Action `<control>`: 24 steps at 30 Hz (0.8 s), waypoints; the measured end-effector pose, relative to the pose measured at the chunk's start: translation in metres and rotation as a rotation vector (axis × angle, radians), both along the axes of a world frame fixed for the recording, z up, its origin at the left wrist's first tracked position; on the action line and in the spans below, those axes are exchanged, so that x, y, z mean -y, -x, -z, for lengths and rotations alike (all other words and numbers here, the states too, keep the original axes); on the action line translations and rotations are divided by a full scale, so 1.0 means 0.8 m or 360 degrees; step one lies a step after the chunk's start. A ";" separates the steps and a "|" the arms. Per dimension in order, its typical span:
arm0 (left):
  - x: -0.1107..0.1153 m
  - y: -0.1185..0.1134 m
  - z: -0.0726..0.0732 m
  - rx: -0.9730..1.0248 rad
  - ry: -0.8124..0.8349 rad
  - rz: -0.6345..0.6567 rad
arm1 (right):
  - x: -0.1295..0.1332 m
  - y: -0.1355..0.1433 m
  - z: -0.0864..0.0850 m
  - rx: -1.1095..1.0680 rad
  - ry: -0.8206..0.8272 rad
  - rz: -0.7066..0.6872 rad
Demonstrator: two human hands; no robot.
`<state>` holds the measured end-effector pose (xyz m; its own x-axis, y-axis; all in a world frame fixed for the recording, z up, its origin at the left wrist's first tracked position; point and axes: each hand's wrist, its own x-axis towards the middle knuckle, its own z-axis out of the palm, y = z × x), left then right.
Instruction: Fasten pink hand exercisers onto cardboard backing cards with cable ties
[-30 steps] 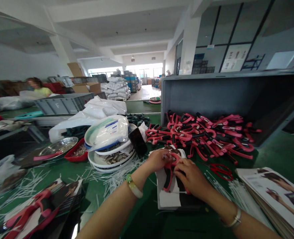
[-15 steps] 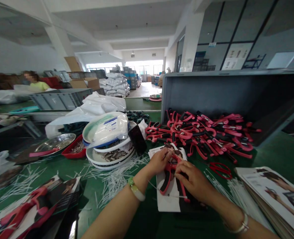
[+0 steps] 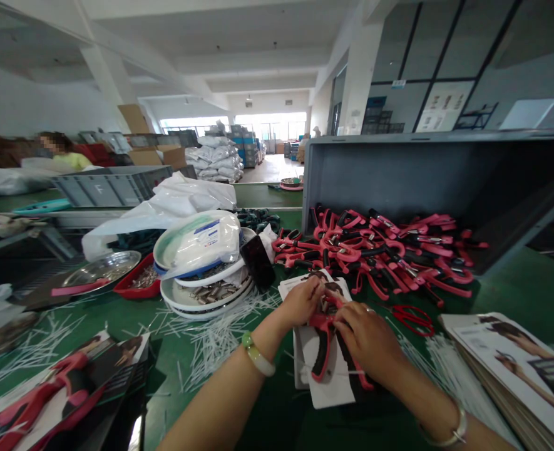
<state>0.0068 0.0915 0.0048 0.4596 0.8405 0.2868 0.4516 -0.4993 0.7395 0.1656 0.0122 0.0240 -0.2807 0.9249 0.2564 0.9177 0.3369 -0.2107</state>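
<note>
A pair of red-and-black pliers (image 3: pixel 322 352) lies on a printed card (image 3: pixel 332 393), handles toward me, with a thin white tie across the handles. My left hand (image 3: pixel 303 304) is closed round the head end of the pliers and the top of the card. Curled over the pliers' right side near the pivot is my right hand (image 3: pixel 369 338); what its fingertips pinch is partly hidden. More cards lie beneath. To the right of my right hand are red-handled scissors (image 3: pixel 412 320) and a bundle of white ties (image 3: pixel 462 369).
A pile of red pliers (image 3: pixel 380 247) spills from a tipped grey crate (image 3: pixel 427 169). Stacked white trays (image 3: pixel 201 297), a black phone (image 3: pixel 258 263) and loose ties (image 3: pixel 211 351) lie left. A card stack (image 3: pixel 516 369) is right, carded pliers (image 3: pixel 46 394) front left. A person (image 3: pixel 67 156) is far left.
The pliers and the upper card have turned slightly and their near ends have shifted right, with both hands still on them. My right hand has moved a little to the right.
</note>
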 end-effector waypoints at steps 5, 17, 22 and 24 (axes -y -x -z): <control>0.002 -0.005 0.007 -0.0028 -0.0085 -0.0162 | -0.001 -0.002 -0.007 0.0142 0.0051 0.0089; 0.043 -0.005 -0.010 -0.0177 -0.0206 -0.0084 | 0.010 -0.007 0.017 -0.0576 -0.0037 0.0046; 0.053 -0.004 -0.015 -0.0583 -0.0446 -0.0168 | 0.007 -0.010 0.015 -0.1031 0.0169 0.0144; 0.055 -0.004 -0.020 -0.0766 -0.0493 -0.0184 | 0.007 -0.009 0.013 -0.1030 0.0210 0.0155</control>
